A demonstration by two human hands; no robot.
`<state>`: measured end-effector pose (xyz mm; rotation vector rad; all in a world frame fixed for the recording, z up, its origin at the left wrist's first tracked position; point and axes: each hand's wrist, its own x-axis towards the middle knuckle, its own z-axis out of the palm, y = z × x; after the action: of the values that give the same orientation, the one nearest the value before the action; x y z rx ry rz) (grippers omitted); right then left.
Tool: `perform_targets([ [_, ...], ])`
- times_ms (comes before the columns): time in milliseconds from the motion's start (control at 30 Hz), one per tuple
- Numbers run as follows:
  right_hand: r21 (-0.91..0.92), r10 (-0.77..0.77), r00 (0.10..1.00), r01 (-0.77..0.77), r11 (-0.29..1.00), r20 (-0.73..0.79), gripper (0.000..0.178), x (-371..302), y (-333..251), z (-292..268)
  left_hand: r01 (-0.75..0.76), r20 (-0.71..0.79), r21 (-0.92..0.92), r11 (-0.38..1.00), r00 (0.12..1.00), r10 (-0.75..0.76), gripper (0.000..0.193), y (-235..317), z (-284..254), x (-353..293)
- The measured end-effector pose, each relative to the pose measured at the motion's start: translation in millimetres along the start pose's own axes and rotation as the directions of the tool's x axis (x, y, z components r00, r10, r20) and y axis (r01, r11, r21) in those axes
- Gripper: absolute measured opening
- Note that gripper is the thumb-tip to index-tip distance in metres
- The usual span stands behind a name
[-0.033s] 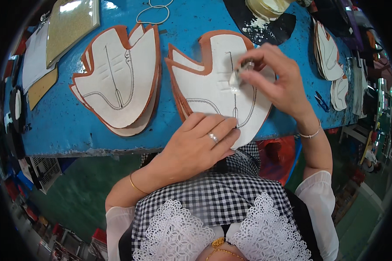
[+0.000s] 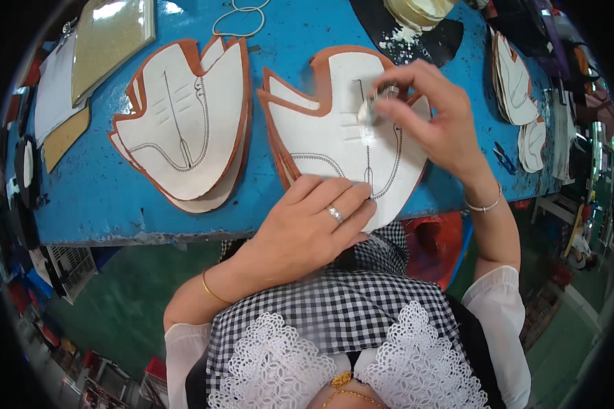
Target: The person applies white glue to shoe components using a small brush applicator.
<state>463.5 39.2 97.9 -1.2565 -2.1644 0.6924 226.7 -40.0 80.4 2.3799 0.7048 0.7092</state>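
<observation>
My right hand [image 2: 433, 116] pinches a short brush [image 2: 370, 113] with a metal band and a pale tip, somewhat blurred. Its tip is against the white upper face of a stack of shoe upper pieces [image 2: 307, 129], beside a stitched line. The pieces have reddish-brown edges, printed lines and a curved row of stitching. Across the near edge of that stack my left hand [image 2: 320, 215] lies with fingers stretched flat. A second, similar stack [image 2: 177, 123] rests to the left, touched by neither hand.
At the far side, a tub [image 2: 416, 12] of white stuff stands on a black sheet [image 2: 447, 41] with white crumbs. Smaller stacked pieces [image 2: 514, 78] and dark snips [image 2: 503, 158] lie right. A gold folder [image 2: 112, 48] and a cord loop [image 2: 242, 20] lie at the far left.
My right hand and the brush have shifted slightly away from me over the stack. My left hand stays in place.
</observation>
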Motion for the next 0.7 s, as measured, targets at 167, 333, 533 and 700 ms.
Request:
perform_targets([
  [167,-0.061,-0.061,0.992,0.054,0.997,-0.108,0.025,0.2,2.3,0.0,-0.042,0.026,0.112,0.993,0.999,0.040,0.040,0.9,4.4,2.5],
  [333,-0.028,-0.103,0.995,0.103,0.994,0.020,0.024,-20.1,-14.1,-10.7,-0.019,0.007,0.072,0.997,1.000,0.018,0.038,3.3,1.1,6.7],
  [533,0.585,0.238,0.943,-0.059,0.809,-0.234,0.020,-31.6,1.3,-24.4,-0.080,-0.081,0.213,0.974,0.992,0.099,0.032,6.2,-11.1,12.0],
  [700,0.593,0.316,0.911,-0.104,0.799,-0.266,0.020,-41.9,7.8,-21.4,0.072,-0.376,0.253,0.965,0.926,0.030,0.031,-2.4,-63.9,-20.3],
])
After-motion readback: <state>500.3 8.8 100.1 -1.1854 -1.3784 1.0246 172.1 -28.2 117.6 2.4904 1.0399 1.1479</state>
